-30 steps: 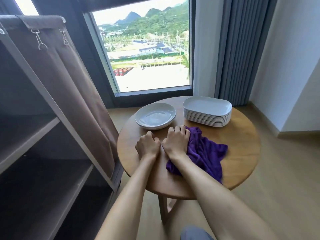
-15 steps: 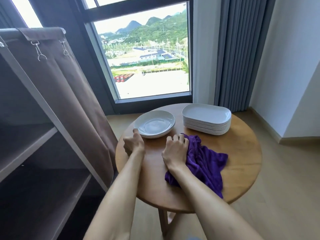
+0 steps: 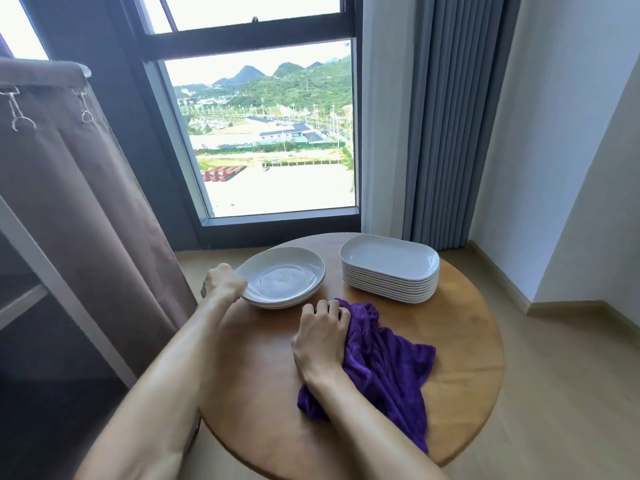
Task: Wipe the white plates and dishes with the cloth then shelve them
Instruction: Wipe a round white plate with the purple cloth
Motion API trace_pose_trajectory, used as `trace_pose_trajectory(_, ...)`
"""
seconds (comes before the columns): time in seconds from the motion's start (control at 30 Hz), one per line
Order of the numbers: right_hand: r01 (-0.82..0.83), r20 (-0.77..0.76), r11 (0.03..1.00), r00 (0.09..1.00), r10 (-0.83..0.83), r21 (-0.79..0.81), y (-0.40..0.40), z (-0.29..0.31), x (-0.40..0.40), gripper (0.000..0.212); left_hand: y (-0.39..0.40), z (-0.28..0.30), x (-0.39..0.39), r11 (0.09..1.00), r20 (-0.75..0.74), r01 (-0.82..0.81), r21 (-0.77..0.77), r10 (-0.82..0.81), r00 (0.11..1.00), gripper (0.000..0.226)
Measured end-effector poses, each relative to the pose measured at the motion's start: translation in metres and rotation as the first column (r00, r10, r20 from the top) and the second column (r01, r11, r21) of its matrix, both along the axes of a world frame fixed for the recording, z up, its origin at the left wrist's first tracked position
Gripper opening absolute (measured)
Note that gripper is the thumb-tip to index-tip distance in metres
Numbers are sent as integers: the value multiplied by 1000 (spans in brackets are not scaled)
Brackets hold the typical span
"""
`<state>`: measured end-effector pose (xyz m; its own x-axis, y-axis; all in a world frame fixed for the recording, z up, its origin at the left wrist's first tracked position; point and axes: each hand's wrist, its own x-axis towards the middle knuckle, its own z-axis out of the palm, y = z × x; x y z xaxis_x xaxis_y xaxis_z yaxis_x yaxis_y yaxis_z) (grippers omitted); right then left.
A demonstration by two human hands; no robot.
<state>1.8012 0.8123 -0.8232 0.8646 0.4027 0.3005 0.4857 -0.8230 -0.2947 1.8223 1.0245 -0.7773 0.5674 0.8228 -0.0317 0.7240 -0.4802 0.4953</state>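
Gripping two stacked round plates (image 3: 282,278): left hand (image 3: 223,282); ten-odd oblong dishes (image 3: 389,271).

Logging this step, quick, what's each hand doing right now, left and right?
Left hand: grips the near-left rim of the round white plates.
Right hand: fingers curled into the purple cloth, holding it on the table.

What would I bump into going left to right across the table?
Left hand gripping the round plates → right hand on the purple cloth → stack of oblong dishes.
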Motion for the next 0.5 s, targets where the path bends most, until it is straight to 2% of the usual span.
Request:
trace_pose_trajectory(0.1,1,0,1000,1000,-1,-1,2,1,2,33,-8,2,1,987,-9,14,162,-13,1000,4)
trace_pose_trajectory(0.17,4,6,1000,1000,-4,5,3,1,1,33,-11,4,0,973,-27,17,231,-11,1000,13)
trace_pose_trajectory(0.27,13,0,1000,1000,-13,7,3,1,0,34,-11,8,-1,974,25,-12,227,7,1000,18)
trace_pose_trajectory(0.33,13,-17,1000,1000,-13,24,2,2,-1,36,-10,15,-1,995,100,-25,98,15,995,16)
trace_pose_trajectory(0.4,15,-39,999,999,-14,35,1,3,-2,37,-10,22,-1,980,218,-28,-195,71,973,12)
trace_pose_trajectory(0.47,17,-66,998,998,-13,54,-1,4,-3,37,-11,29,-3,859,313,17,-512,168,935,21)
trace_pose_trajectory(0.5,16,-86,997,996,-9,80,-1,5,-3,36,-13,32,-4,785,347,47,-617,218,912,22)
